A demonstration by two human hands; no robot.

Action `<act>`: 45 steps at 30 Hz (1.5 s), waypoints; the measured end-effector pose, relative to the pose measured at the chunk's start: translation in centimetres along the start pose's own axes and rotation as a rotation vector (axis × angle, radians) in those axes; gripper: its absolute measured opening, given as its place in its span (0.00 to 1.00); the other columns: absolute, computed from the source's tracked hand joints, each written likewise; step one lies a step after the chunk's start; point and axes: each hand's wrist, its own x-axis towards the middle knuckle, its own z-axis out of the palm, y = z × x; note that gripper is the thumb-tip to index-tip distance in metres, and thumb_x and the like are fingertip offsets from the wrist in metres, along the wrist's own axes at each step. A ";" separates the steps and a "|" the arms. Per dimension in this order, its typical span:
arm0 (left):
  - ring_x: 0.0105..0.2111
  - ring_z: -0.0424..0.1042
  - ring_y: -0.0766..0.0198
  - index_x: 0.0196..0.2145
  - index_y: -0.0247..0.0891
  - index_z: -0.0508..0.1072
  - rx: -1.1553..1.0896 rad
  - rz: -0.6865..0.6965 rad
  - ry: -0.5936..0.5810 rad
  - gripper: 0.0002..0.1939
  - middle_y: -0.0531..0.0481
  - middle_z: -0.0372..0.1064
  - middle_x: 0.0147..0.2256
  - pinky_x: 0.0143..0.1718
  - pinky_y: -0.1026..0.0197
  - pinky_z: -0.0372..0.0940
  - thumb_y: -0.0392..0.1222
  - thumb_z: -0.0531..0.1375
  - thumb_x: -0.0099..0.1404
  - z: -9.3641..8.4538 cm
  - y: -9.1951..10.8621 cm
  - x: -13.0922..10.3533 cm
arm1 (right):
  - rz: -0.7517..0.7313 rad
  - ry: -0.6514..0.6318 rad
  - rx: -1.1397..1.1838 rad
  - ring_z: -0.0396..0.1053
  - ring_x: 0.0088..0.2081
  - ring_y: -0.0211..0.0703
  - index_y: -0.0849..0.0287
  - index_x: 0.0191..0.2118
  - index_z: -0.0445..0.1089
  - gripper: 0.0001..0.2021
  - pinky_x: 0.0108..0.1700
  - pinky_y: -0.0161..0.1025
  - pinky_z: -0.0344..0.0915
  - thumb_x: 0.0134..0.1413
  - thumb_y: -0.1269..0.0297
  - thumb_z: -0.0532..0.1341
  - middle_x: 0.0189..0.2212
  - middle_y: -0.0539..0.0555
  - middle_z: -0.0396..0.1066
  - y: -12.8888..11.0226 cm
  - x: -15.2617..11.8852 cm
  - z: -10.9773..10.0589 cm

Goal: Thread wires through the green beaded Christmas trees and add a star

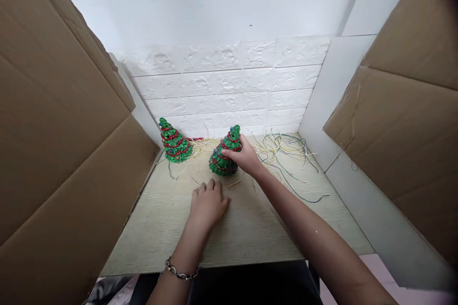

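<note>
My right hand (pixel 243 155) grips the upper right side of a small beaded Christmas tree (pixel 223 162), green with red garlands, near the middle of the table. The thumb lies across its front, and the other fingers are hidden behind it. In front of this tree my left hand (pixel 208 201) rests palm down on the tabletop, fingers spread and holding nothing. A second beaded Christmas tree (pixel 174 143) stands at the back left, leaning slightly, apart from both hands.
Loose green and yellow wires (pixel 282 150) lie tangled at the back right of the table (pixel 161 233), with more strands near the left tree. Cardboard panels (pixel 64 119) rise on the left, and another cardboard panel (pixel 400 124) on the right. A white brick-patterned wall (pixel 229 81) closes the back.
</note>
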 end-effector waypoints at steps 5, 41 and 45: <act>0.57 0.55 0.47 0.57 0.31 0.59 0.005 -0.060 0.008 0.25 0.37 0.51 0.60 0.52 0.45 0.55 0.41 0.44 0.65 0.7 -3.1 0.5 | 0.035 0.014 -0.073 0.67 0.41 0.43 0.58 0.41 0.63 0.21 0.47 0.43 0.63 0.39 0.59 0.65 0.39 0.52 0.70 0.4 -0.3 -0.3; 0.63 0.43 0.58 0.63 0.54 0.47 -1.326 0.318 0.867 0.35 0.58 0.46 0.62 0.62 0.51 0.47 0.64 0.28 0.62 -2.8 0.3 -4.5 | -0.219 -0.163 -0.014 0.49 0.62 0.34 0.57 0.66 0.36 0.27 0.61 0.40 0.54 0.64 0.57 0.30 0.61 0.52 0.51 -4.4 -10.4 8.9; 0.61 0.50 0.57 0.65 0.44 0.30 -1.461 -0.041 0.208 0.39 0.49 0.41 0.64 0.51 0.49 0.63 0.60 0.18 0.59 -2.3 -1.5 -0.8 | -0.480 -0.261 -0.257 0.39 0.65 0.46 0.48 0.62 0.50 0.28 0.64 0.52 0.42 0.57 0.49 0.50 0.61 0.47 0.50 -6.1 -11.3 9.3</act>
